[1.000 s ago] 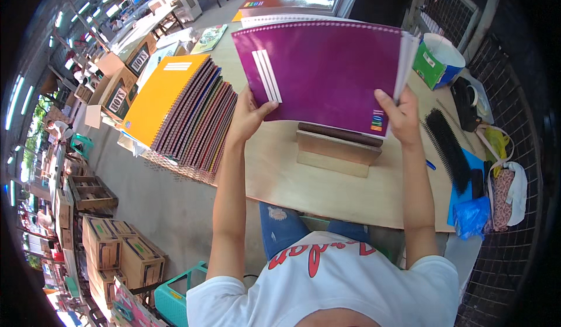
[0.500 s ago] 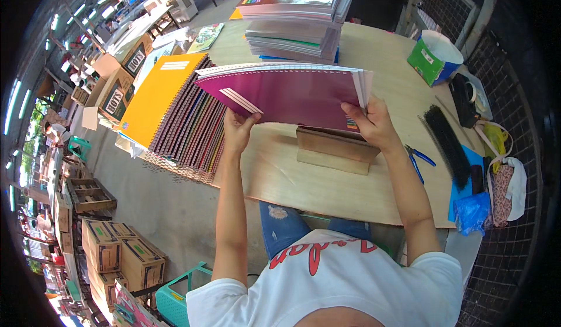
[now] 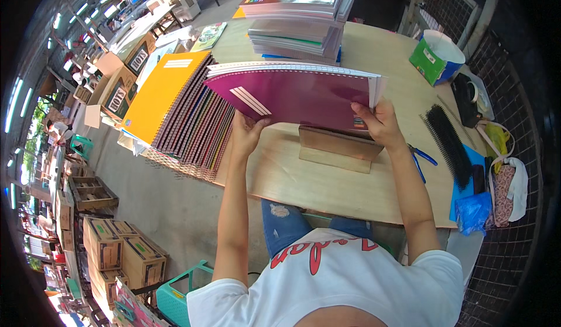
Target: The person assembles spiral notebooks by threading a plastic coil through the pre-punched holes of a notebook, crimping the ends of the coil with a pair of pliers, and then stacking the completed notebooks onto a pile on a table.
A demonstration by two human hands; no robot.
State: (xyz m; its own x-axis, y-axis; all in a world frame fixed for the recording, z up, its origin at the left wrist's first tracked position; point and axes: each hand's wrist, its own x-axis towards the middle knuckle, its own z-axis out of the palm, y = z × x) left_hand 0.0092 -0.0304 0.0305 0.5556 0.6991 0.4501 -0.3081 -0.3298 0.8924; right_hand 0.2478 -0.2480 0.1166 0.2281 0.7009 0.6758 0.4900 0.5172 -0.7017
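Observation:
Between my two hands I hold a purple notebook [image 3: 304, 98] tilted up above the table, its punched page edge along the top with no coil visible in it. My left hand [image 3: 248, 133] grips its lower left edge, thumb on the cover. My right hand [image 3: 381, 122] pinches the right end, thumb in front and fingers behind the pages. Just below the notebook stands a brown angled wooden block [image 3: 338, 149]. To the left lies a tall stack of coil-bound notebooks [image 3: 196, 119] topped by a yellow one [image 3: 160, 90].
Unbound covers and pages [image 3: 298, 32] are piled at the table's far side. On the right lie blue-handled pliers [image 3: 422, 160], a bundle of black coils [image 3: 447, 146], a green-blue carton [image 3: 435, 58] and a blue plastic bag [image 3: 473, 211]. Metal mesh [image 3: 508, 111] borders the right.
The purple notebook has shifted slightly to the right with both my hands still holding it. Its tilt has altered a little. The rest stays as it was.

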